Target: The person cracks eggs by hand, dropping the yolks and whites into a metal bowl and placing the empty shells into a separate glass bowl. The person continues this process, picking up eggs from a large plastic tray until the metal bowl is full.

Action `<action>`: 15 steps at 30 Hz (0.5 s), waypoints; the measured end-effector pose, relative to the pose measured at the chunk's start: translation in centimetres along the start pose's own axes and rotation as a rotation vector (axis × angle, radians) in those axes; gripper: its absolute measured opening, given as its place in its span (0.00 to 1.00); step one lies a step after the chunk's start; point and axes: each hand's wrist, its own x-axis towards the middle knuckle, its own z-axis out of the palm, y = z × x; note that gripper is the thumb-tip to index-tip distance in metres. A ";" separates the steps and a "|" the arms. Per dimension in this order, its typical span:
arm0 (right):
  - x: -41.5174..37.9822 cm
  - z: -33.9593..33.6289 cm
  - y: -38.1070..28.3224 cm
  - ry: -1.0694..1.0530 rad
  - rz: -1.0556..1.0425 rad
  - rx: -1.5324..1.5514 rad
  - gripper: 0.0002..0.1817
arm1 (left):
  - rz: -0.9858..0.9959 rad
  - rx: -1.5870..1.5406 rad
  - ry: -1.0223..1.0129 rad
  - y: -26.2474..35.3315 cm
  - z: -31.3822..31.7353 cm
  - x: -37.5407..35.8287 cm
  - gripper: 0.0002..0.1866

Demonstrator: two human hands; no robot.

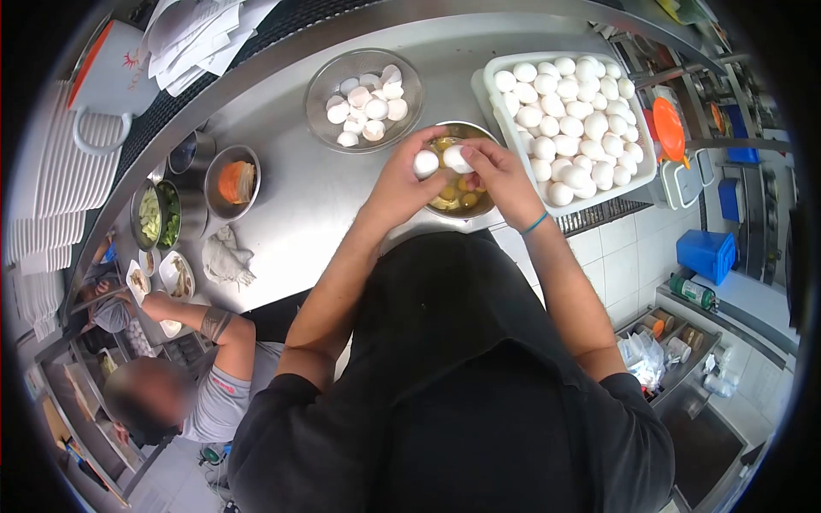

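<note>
Metal bench (pixel 286 167) stretches across the kitchen before you, with white tiles (pixel 617 244) to its right. Your left hand (pixel 400 178) has its fingers around a white shell (pixel 425 164), and your right hand (pixel 503 178) grasps a second white shell (pixel 456 159); whether either is whole, you cannot tell. Both are held over a metal bowl (pixel 475 132) in which yolks (pixel 468 199) lie. Just beside it, on your right, sits a white crate (pixel 505 124) heaped with eggs (pixel 570 126). Beyond your left hand stands a mesh strainer (pixel 363 60) holding broken shells (pixel 374 128). Farther left lies a crumpled cloth (pixel 227 256), and past it a co-worker (pixel 218 406) has one arm near white dishes (pixel 168 267).
</note>
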 end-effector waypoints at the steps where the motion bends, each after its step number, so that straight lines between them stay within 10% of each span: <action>1: 0.0 -0.1 0.0 -0.046 0.058 0.059 0.24 | 0.025 0.029 -0.038 0.6 -0.3 0.2 0.28; 4: -0.1 0.3 -0.2 -0.067 0.054 0.251 0.22 | -0.184 -0.154 -0.152 1.6 -0.8 0.4 0.25; 15: -0.7 1.4 0.7 0.117 -0.289 -0.510 0.25 | -0.121 0.058 -0.032 -0.4 0.2 0.6 0.20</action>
